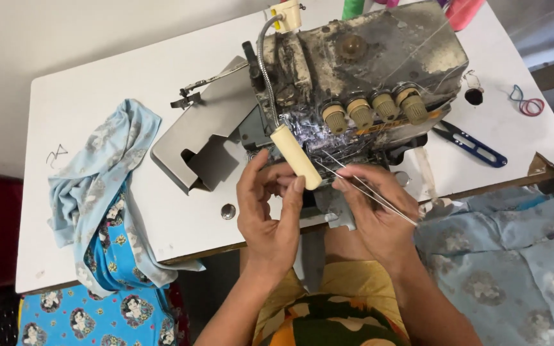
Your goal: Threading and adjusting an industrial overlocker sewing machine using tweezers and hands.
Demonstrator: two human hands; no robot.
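Note:
A worn, dusty overlock sewing machine [379, 57] with several beige tension knobs stands on a white table [97, 109]. Its grey side cover [206, 134] is swung open to the left. My left hand [269, 211] is raised at the machine's front, fingers pinched close to the threading area, just below a cream tube lamp [296, 157] on a flexible neck. My right hand [379, 211] grips thin metal tweezers [367, 189], their tips pointing up-left into the threads at the machine's front. Both hands nearly touch.
Light blue printed fabric [107, 192] drapes over the table's left front edge. More blue fabric [514, 250] lies at lower right. Blue-handled thread snips [472, 146] and rubber bands [528, 104] rest right of the machine. Thread cones [463, 11] stand behind it.

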